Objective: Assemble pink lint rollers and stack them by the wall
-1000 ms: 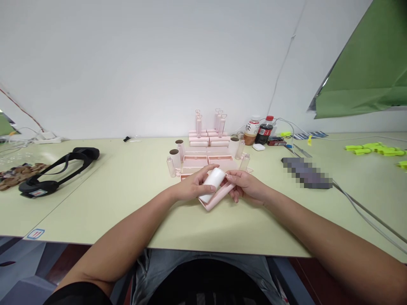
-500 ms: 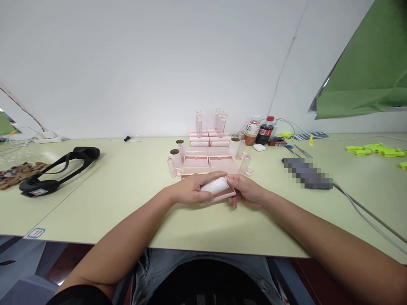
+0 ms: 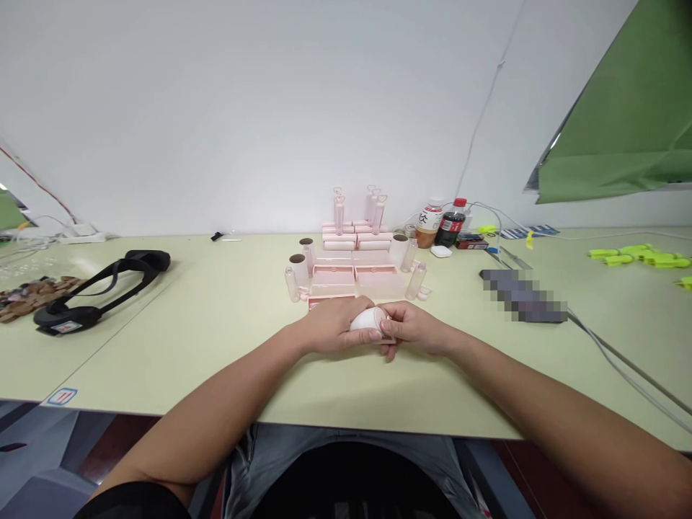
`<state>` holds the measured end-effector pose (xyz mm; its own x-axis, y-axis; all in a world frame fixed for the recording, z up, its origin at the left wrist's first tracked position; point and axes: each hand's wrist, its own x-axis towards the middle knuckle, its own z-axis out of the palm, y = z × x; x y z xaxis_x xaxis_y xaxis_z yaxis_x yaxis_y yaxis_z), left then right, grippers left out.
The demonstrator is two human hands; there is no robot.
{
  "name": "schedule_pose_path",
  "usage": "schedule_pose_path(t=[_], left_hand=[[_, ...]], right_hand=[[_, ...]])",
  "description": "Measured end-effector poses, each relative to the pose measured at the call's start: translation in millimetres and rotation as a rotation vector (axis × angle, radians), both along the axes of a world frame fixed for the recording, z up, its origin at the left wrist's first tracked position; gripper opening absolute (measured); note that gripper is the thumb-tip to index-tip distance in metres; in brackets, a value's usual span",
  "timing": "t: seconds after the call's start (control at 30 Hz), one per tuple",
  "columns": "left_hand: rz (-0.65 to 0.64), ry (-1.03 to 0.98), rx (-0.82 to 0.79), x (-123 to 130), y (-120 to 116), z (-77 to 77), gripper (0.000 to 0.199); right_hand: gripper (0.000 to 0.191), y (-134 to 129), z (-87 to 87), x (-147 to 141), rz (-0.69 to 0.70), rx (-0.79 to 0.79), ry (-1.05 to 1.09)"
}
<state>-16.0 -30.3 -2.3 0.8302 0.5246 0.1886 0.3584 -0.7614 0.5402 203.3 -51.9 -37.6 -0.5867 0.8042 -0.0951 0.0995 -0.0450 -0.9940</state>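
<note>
A white roll (image 3: 367, 318) is held between my two hands at the middle of the table. My left hand (image 3: 338, 324) wraps over its left side, thumb along the near edge. My right hand (image 3: 411, 326) pinches its right end with thumb and fingers. Beneath the roll, a pink tray (image 3: 388, 341) shows only at its edge, mostly covered by the hands. Just behind stand open pink boxes (image 3: 334, 272), clear pink bottles (image 3: 416, 281) and white rolls with brown cores (image 3: 298, 268).
Bottles with heart-shaped loops (image 3: 339, 216) stand on pink boxes near the wall. Two drink bottles (image 3: 450, 223) are at the back right, a blurred dark object (image 3: 522, 294) and cables at right. A black strap-like headset (image 3: 102, 292) lies left.
The roll has tilted and moved slightly down, lower into the hands, and the pink tray is now more hidden. My left thumb has slid right along the roll, and my right fingers have shifted slightly left.
</note>
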Motion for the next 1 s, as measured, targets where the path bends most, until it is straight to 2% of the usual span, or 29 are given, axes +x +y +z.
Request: schedule_pose_path(t=[0.23,0.53,0.77,1.0], left_hand=[[-0.035,0.027,0.036,-1.8,1.4,-2.2,0.047],[-0.056,0.096,0.252,-2.9,4.4,-0.9,0.049],[-0.033,0.13,0.291,-2.7,5.4,-2.7,0.05],[0.069,0.164,0.241,-3.6,11.6,-6.2,0.055]], right_hand=[[0.044,0.7,0.1,-0.8,-0.007,0.052,0.062],[0.046,-3.4,-0.6,-6.5,-0.047,0.056,0.145],[0.045,-2.7,-2.0,-6.7,-0.047,0.095,0.148],[0.043,0.1,-3.1,-8.0,-0.144,0.104,0.069]])
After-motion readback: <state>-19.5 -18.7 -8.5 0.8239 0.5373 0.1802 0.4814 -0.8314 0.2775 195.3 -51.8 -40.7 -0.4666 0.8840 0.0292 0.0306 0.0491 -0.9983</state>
